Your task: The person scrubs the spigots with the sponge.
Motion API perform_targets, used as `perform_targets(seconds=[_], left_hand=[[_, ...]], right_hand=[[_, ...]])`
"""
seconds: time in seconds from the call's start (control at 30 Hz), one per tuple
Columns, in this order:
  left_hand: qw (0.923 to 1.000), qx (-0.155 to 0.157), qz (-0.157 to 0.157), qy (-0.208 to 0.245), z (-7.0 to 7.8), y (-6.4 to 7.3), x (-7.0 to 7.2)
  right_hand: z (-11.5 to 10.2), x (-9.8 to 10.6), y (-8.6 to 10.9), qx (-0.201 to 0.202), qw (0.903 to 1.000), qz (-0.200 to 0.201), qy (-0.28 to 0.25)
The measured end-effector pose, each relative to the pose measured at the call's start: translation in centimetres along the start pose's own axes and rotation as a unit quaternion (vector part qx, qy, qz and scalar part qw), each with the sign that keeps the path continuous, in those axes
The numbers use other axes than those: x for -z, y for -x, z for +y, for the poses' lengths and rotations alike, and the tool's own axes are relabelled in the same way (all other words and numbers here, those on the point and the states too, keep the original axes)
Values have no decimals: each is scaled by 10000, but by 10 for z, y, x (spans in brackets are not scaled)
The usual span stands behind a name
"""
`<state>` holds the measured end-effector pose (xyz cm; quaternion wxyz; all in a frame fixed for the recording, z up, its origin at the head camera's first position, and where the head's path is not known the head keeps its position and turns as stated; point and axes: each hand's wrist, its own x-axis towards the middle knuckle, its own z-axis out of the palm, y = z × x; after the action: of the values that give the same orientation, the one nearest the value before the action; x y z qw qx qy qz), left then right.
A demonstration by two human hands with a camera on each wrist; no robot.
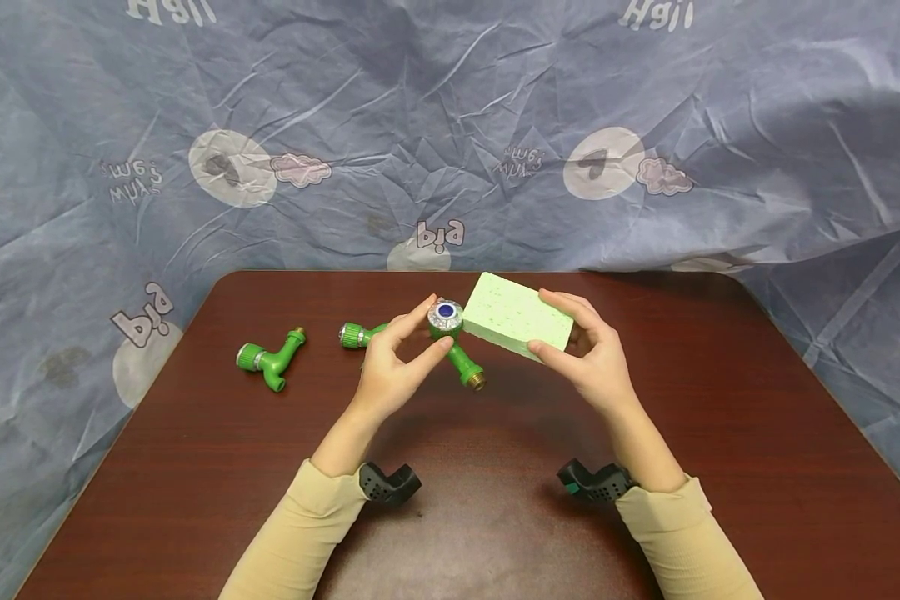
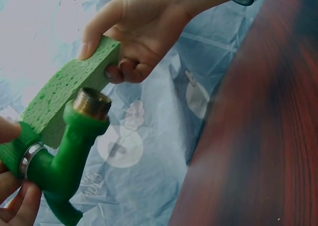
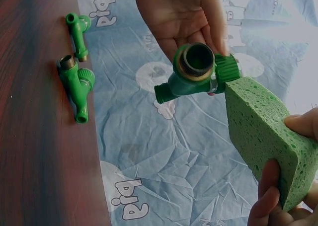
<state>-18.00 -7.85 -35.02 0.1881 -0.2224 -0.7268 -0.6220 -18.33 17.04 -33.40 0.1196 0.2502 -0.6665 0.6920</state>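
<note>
A green tap with a brass threaded end is pinched by my left hand around its knob, above the table. My right hand grips a light green sponge by its right end, thumb on one face and fingers on the other. The sponge's far corner is right at the tap's knob in the right wrist view. In the left wrist view the tap's brass thread points upward, and the sponge stands behind it.
Another green tap lies on the left of the brown table. A further tap lies behind my left hand, partly hidden by it. A wrinkled blue sheet with printed patterns hangs behind the table.
</note>
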Motion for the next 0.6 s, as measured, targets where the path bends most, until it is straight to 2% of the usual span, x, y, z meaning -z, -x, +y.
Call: perform_targets(seconds=[0.1,0.23,0.43,0.6], left_hand=[[9995,-114,-183,239,1,-1,1],[9991,-70,-126,388,3,-3,1],[9998,-75,-13,181,26,-4,2],[9993,251,-171,229,31,-4,4]], right_hand=[[0,1,0,10,10000,53,-74],[1,2,0,-20,10000,66,-68],[0,2,0,-83,10000,4,-6],[-1,1,0,-129,9998,9,148]])
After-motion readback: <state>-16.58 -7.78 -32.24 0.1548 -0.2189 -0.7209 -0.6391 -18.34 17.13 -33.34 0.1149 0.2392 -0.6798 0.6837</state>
